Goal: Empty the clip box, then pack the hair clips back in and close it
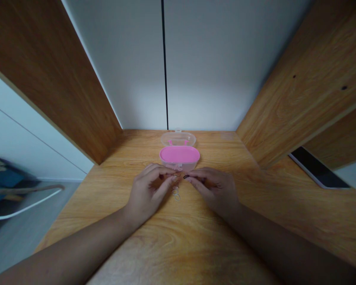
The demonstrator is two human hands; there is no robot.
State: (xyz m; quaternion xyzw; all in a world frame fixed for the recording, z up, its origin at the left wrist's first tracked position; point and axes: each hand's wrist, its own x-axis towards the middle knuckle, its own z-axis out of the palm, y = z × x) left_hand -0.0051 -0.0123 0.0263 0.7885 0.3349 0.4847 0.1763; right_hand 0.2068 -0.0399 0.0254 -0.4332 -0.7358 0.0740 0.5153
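Note:
A small pink case (179,155) with its clear lid (178,138) flipped open stands on the wooden desk (178,237), just beyond my fingers. My left hand (150,192) pinches a small clear elastic band between thumb and fingertips. My right hand (215,188) pinches a small dark band (186,176) at its fingertips. The two hands nearly touch in front of the case. A few clear elastic rings (176,193) lie on the desk between and just below my fingertips.
The desk sits in a niche with wooden side panels (62,79) left and right and a white back wall (166,59). A dark flat device (316,168) lies at the right. A chair with a white seat (20,198) is at the left.

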